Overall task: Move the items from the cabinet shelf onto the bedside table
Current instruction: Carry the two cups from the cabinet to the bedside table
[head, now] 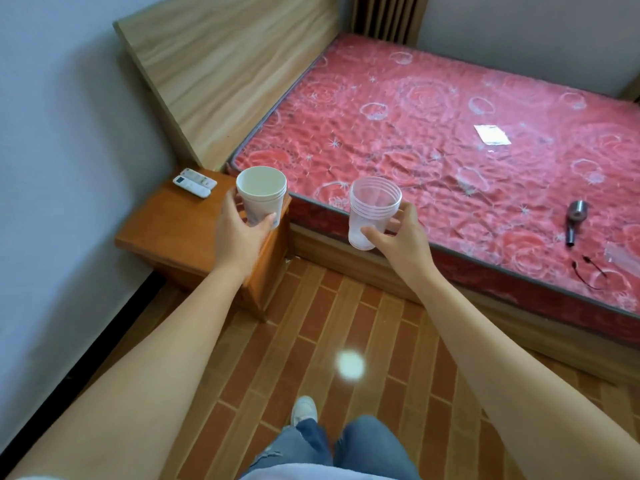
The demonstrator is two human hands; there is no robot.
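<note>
My left hand point(239, 233) grips a stack of white paper cups point(262, 194) upright, held in the air over the right edge of the orange wooden bedside table point(166, 230). My right hand point(398, 237) grips a stack of clear plastic cups point(372, 209) upright, in front of the bed's near edge and to the right of the table. Both stacks are off any surface. The cabinet shelf is out of view.
Two white remote controls point(195, 181) lie at the table's back corner. A bed with a red mattress point(450, 133) and wooden headboard point(221, 71) stands right of the table. On the mattress lie a small foil packet point(492, 134), a grey hair dryer point(576, 220) and a cable. Brick-pattern floor below.
</note>
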